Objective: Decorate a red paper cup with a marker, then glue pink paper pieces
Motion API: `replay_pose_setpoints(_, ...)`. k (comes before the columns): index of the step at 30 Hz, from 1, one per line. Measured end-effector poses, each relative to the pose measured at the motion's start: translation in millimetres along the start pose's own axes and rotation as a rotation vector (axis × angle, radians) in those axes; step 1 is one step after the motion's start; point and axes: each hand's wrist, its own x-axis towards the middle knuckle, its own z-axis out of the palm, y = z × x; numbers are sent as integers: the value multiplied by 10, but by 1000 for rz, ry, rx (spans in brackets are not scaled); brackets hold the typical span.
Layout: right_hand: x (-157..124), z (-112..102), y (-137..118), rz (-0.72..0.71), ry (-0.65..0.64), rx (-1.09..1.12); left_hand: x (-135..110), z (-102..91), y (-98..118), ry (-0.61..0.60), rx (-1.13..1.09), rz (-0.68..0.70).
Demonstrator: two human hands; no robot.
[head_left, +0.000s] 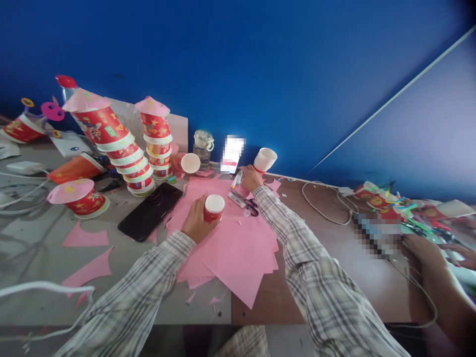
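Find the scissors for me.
The scissors lie on the pink paper, just right of centre in the head view, between the left hand and right sleeve.

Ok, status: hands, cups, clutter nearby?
Left hand around red cup. Right hand at cup stack, grip unclear. Scissors on pink paper, beside right sleeve.

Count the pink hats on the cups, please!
3: a hat on the bigger tower, a hat on the smaller tower, a hat on the low cup. Others may be hidden.
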Motion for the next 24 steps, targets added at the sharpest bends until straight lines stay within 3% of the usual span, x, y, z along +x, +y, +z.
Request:
replay_pose_setpoints(5, -417, -79, -101, -109, -89, -449, -4, 29, -44, 6, 9, 11)
replay_pose_setpoints(10, -898, -269, -107, -144, -150, -752, 6, 54, -73, -5, 28, 11)
replay_pose_setpoints(14, -1154, -294, -103, -183, -189, -885, 21, 33, -67, -37, 30, 5)
replay_pose_setpoints(18, -1326, -156, -117, -232, -210, -968, 31, 8, -59, -47, 30, 25)
replay_pose_setpoints(24, -1339, -111, -157, -238, -137, -1020, 39, -6, -30, -64, 34, 2)
